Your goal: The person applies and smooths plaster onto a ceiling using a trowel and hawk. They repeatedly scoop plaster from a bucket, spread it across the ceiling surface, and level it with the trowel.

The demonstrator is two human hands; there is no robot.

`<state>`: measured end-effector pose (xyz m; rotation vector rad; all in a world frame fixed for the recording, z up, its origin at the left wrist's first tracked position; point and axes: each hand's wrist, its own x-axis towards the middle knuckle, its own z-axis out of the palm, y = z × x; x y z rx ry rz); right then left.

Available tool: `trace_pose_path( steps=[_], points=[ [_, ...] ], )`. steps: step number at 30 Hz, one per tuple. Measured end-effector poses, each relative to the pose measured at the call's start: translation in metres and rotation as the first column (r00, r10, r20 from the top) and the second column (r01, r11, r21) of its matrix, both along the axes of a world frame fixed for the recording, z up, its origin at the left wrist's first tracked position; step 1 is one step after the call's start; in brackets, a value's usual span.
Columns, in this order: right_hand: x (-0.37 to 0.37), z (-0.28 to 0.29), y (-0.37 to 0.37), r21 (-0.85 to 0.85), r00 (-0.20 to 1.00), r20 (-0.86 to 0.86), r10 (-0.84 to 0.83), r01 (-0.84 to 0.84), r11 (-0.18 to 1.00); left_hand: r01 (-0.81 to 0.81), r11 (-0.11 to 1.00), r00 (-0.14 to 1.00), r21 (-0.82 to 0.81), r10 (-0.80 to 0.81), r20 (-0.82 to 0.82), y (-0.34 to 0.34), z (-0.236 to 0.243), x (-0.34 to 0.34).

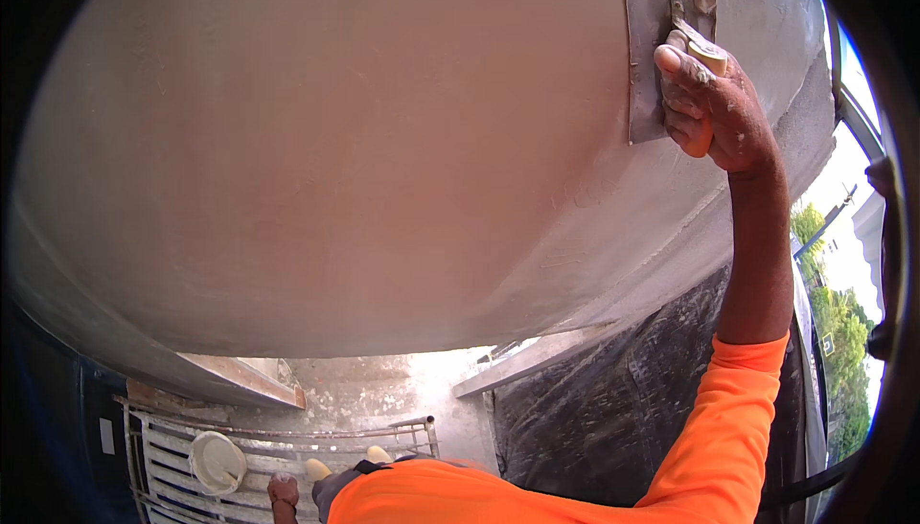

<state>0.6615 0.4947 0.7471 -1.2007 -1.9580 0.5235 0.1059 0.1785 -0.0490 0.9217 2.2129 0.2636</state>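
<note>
My right hand (704, 107) is raised at the upper right, fingers wrapped round the handle of a plastering trowel (644, 55). The trowel's flat grey blade lies against a broad smooth plastered surface (364, 160), and a ridge of wet plaster runs along its right edge. Smears of plaster show on the fingers. Low in the picture, my left hand (284, 489) hangs by my body, away from the plaster and nearest to a white bucket (218, 463). It looks small and rounded there, and its fingers cannot be made out.
A slatted metal platform (172, 462) lies below, with the bucket on it beside my feet. Dark sheeting (613, 399) hangs at the lower right. A pale beam (522, 363) slants beneath the plastered surface. Greenery (843, 352) shows beyond a frame at the right.
</note>
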Motion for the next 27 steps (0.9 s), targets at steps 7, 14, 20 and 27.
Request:
trace_pose_path(
  steps=[7, 14, 20, 27],
  points=[
    [0.081, 0.121, -0.017, 0.286, 0.961, -0.276, -0.009, 0.091, 0.954, 0.649, 0.704, 0.642, -0.287, -0.71, -0.29, 0.017, -0.026, -0.007],
    [0.074, 0.067, -0.069, 0.405, 0.948, -0.182, -0.26, 0.313, 0.859, 0.788, 0.488, 0.384, -0.375, -0.866, -0.321, 0.027, -0.056, -0.004],
    [0.031, -0.004, -0.072, 0.31, 0.922, -0.01, -0.388, 0.372, 0.875, 0.643, 0.715, 0.677, -0.274, -0.698, -0.234, 0.046, -0.067, -0.01],
    [0.009, 0.065, -0.041, 0.219, 0.876, -0.478, -0.066, 0.192, 0.957, 0.533, 0.814, 0.813, -0.231, -0.568, -0.13, 0.067, -0.066, -0.009]
  ],
)
